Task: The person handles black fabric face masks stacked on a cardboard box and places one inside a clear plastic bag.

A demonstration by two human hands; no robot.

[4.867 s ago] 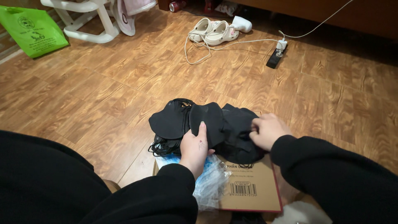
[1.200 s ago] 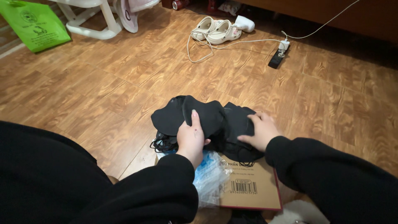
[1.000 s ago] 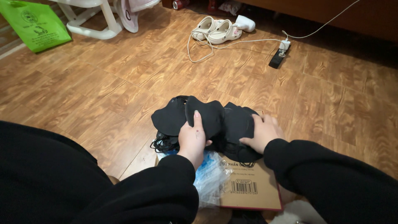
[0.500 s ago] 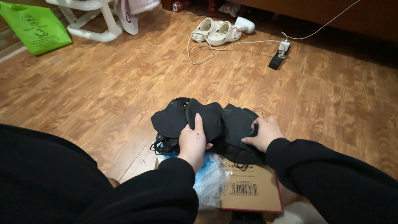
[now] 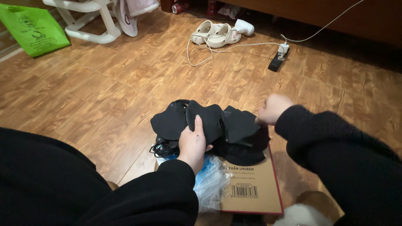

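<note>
A pile of black fabric face masks (image 5: 211,125) lies on a flat brown cardboard box (image 5: 251,188) on the wooden floor. My left hand (image 5: 193,142) presses down on the middle of the pile, fingers together. My right hand (image 5: 272,108) is raised at the pile's right edge, fingers closed and pinching the edge of one black mask (image 5: 245,123). A crumpled clear plastic bag (image 5: 211,184) with blue inside sits under my left wrist. Black elastic cords (image 5: 161,147) spill out at the pile's left.
A green bag (image 5: 33,29) lies at the far left by a white plastic chair base (image 5: 90,25). A pair of cream clogs (image 5: 215,33), a white cable (image 5: 251,44) and a black power strip (image 5: 278,60) lie further off. Something white and fluffy (image 5: 303,215) sits at the bottom edge.
My right hand has lifted off the pile and moved up and to the right, drawing one mask's edge with it. My left hand stays pressed on the pile.
</note>
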